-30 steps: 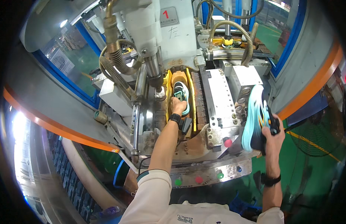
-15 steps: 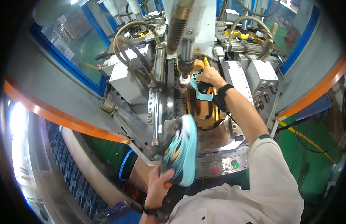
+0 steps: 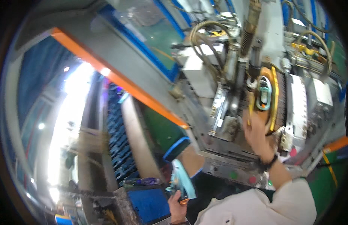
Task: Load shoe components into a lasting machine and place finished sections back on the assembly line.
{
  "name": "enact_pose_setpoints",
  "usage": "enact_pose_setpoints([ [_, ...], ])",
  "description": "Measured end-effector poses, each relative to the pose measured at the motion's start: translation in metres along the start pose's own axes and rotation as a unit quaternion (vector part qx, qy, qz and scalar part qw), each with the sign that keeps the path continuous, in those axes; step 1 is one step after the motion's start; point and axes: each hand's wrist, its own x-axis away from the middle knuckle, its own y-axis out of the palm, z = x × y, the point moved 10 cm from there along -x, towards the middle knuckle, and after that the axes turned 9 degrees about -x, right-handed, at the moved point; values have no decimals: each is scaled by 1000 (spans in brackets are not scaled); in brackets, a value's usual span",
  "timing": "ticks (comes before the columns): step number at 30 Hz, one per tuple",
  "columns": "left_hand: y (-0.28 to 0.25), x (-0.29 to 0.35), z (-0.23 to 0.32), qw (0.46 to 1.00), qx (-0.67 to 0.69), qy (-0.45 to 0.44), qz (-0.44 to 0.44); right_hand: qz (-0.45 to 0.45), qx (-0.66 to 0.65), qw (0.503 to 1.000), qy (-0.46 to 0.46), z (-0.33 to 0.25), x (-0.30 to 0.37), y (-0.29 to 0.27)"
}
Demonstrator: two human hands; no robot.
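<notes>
Low at the middle, my left hand (image 3: 177, 205) is closed round the heel end of a light-blue sneaker (image 3: 184, 180) with orange and dark parts, its toe pointing up and away. My right hand (image 3: 258, 137), blurred by motion, is over the near end of the machine's shoe station, fingers stretched out and nothing seen in them. Just beyond it, a second light-blue sneaker (image 3: 269, 98) sits collar up on the brown pad (image 3: 261, 117) between yellow side strips (image 3: 274, 107). The two shoes are well apart.
Metal cylinders and hoses (image 3: 207, 25) stand around the station. Green and red buttons (image 3: 252, 179) line the machine's front edge. To the left are an orange-edged guard (image 3: 144, 95), a dark ridged conveyor (image 3: 120, 142) and a blue panel (image 3: 148, 204).
My right hand has left the sneaker on the station and drawn back toward me. My left hand has lowered its sneaker. The view has turned left.
</notes>
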Motion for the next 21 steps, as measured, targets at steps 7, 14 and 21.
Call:
enact_pose_setpoints([
  [7,49,53,-17,996,-42,7,-78,-310,-41,948,50,40,234,130],
  [14,75,117,-34,987,-156,4,-36,-377,-23,923,74,72,260,159],
  [21,48,127,-50,991,-130,-17,32,-376,-2,921,103,58,246,140],
])
